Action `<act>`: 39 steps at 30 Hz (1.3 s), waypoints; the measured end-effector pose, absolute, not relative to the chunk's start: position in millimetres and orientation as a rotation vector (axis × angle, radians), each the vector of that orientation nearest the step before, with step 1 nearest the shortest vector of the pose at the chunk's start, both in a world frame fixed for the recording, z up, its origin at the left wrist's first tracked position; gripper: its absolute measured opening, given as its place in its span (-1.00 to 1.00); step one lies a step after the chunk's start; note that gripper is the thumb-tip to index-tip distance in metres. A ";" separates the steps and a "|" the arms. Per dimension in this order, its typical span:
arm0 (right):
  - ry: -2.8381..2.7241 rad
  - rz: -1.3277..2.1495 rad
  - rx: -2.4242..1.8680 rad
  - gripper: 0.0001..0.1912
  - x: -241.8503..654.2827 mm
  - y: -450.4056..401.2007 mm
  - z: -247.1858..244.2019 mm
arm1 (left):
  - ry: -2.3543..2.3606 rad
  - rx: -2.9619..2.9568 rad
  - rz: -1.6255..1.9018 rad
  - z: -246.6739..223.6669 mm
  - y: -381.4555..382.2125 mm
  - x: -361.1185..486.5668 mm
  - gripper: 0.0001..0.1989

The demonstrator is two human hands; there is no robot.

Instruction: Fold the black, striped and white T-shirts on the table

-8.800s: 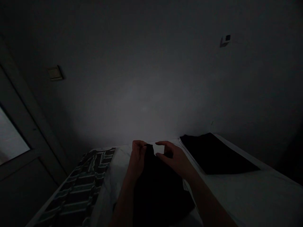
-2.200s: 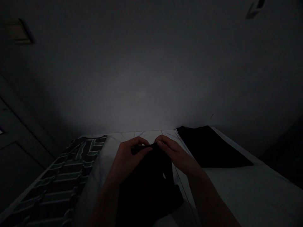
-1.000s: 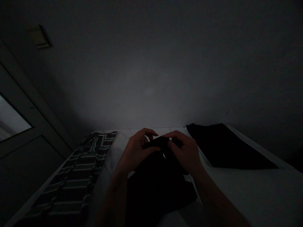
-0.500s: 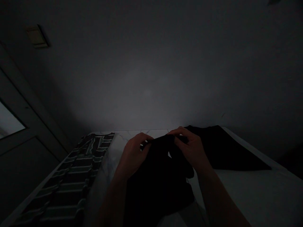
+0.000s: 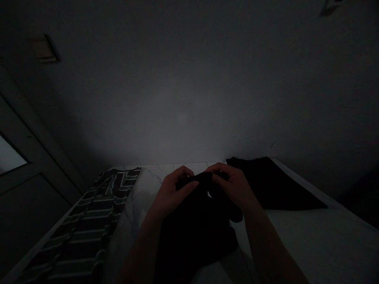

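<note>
A black garment [image 5: 198, 225] hangs from my two hands in the lower middle of the dim view; its exact kind is too dark to make out. My left hand [image 5: 174, 193] pinches its upper edge, the thumb lying across the cloth. On the other side, my right hand [image 5: 231, 183] grips the same edge between thumb and fingers, close to the left. A small pale gap shows through the cloth below the right fingers. The garment's lower part spreads toward me over the white marbled surface [image 5: 145, 189].
A dark striped shirt [image 5: 91, 221] lies flat along the left side. Another black cloth [image 5: 278, 189] is spread at the back right. Behind rises a grey wall [image 5: 183, 98], with a switch plate [image 5: 44, 49] at upper left and a door [image 5: 20, 185] at far left.
My left thumb has moved right and over the cloth's edge, and my hands are slightly closer together. The view has shifted slightly.
</note>
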State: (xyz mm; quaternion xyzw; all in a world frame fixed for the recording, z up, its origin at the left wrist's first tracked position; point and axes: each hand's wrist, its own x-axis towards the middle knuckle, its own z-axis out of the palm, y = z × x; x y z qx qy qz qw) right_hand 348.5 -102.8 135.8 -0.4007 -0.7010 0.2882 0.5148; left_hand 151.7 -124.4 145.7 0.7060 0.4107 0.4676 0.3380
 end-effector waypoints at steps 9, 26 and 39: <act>-1.981 0.658 -0.954 -0.75 389.0 -67.8 175.3 | 1.394 2.036 1.491 194.7 -64.9 90.0 -0.78; -1.826 0.011 -0.995 -0.81 428.8 -12.7 351.6 | 1.500 2.247 1.827 390.5 -65.9 9.5 -0.80; -1.710 -0.401 -1.077 -0.76 398.6 14.6 400.0 | 1.443 2.177 1.610 390.9 -57.6 10.4 -0.54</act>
